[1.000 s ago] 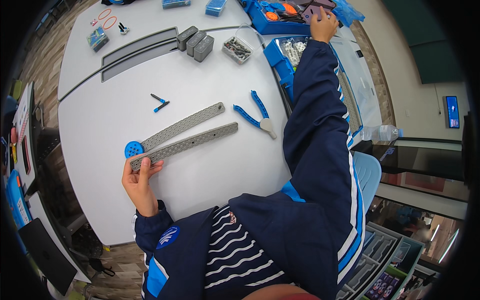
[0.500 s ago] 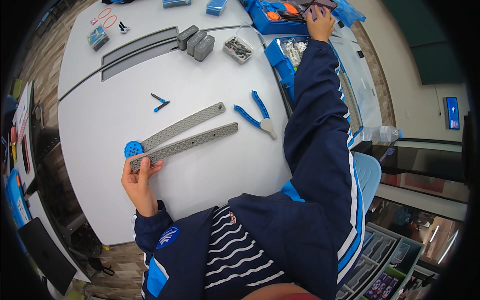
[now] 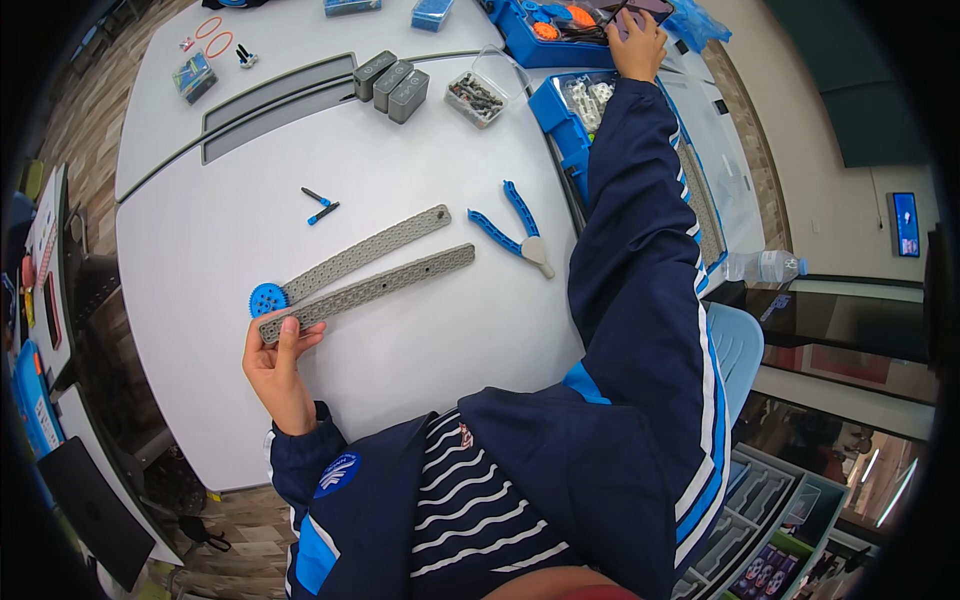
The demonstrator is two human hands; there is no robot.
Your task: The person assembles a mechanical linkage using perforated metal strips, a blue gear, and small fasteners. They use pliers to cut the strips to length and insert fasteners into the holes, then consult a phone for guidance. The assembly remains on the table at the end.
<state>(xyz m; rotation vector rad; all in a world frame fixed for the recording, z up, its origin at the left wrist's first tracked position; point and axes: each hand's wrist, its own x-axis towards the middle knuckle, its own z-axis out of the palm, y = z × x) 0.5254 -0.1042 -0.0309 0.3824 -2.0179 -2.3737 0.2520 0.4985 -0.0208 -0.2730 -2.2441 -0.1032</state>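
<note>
My left hand (image 3: 283, 370) pinches the near end of a long grey perforated beam (image 3: 385, 286), thumb on top. The beam slants up to the right. Just beyond it, a second grey perforated beam (image 3: 370, 248) lies on the table, with a blue gear (image 3: 267, 299) at its left end, next to my left fingertips. At the upper right, my right hand (image 3: 638, 48) is stretched out over a blue bin (image 3: 530, 50). Its fingers are spread and touch the edge of a dark flat device (image 3: 655, 10), partly cut off by the picture's edge.
Blue-handled pliers (image 3: 520, 240) lie right of the beams. Two small dark pins with blue parts (image 3: 322, 212) rest beyond them. Farther back stand grey blocks (image 3: 408, 95) and a clear box of small parts (image 3: 476, 98). A water bottle (image 3: 765, 267) lies at the right.
The fingers of my right hand have shifted slightly by the dark device. My left hand and its beam stay almost where they were.
</note>
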